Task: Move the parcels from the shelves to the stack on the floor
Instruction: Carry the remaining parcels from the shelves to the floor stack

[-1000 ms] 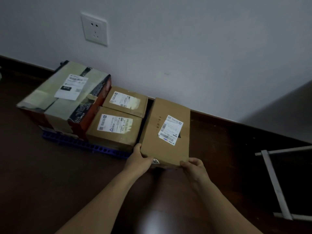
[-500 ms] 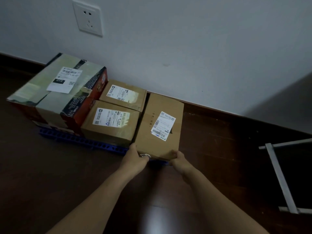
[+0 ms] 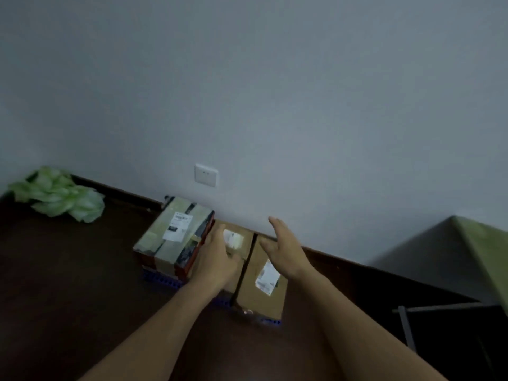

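Dark floor along wall: left grip and right grip, fingers straight and empty, above brown parcel; beyond right grip, floor reaches a metal frame.

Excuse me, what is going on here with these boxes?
A person is gathering parcels by the wall. The long brown parcel lies on the blue mat beside the smaller parcels and the big taped box. The left hand and right hand are both open above them, holding nothing.
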